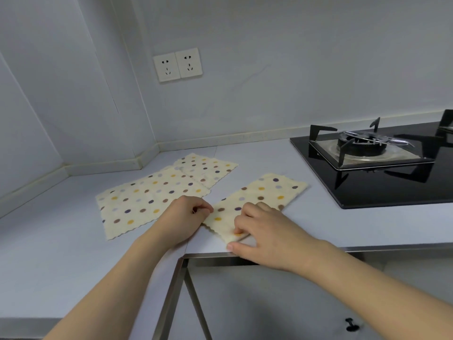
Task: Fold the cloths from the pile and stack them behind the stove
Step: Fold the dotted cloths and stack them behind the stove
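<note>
In the head view, one dotted cloth lay as a long folded strip on the tabletop just left of the stove, its near end pinched by the curled fingers of the left hand and the right hand. Further left, the pile lay unfolded, at least two cloths overlapping. I judged the task barely begun: no stack showed behind the stove, and this cloth probably needed another fold.

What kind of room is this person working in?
Most likely a home kitchen: a gas stove is set into the counter, two wall sockets sit above it, and a cupboard door knob shows below.
</note>
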The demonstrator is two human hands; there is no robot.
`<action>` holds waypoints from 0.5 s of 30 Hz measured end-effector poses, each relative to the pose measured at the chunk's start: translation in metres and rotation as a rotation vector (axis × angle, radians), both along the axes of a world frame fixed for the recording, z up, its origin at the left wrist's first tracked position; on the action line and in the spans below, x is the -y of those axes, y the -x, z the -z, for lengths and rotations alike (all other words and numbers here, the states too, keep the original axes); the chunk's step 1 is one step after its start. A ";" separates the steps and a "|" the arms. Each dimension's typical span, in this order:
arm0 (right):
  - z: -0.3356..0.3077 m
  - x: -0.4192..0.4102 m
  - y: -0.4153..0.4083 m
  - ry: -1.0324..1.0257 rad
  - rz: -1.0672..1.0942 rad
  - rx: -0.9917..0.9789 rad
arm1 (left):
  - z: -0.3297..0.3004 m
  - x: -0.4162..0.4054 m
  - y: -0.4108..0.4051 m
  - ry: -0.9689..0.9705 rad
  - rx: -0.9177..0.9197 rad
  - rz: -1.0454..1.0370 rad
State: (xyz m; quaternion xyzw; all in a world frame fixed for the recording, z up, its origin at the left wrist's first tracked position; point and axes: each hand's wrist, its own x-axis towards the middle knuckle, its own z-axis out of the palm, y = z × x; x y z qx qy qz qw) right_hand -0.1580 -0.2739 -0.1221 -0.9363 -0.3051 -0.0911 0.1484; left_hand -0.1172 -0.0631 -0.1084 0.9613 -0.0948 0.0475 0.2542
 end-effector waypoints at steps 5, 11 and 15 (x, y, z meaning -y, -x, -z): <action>0.002 0.015 0.005 0.006 -0.009 0.014 | -0.019 -0.002 0.004 0.305 -0.226 0.027; 0.010 0.018 0.009 0.039 0.045 0.111 | -0.037 0.002 0.012 0.239 -0.401 0.180; 0.011 0.017 0.016 0.005 0.122 0.112 | -0.039 0.007 0.014 0.043 -0.281 0.168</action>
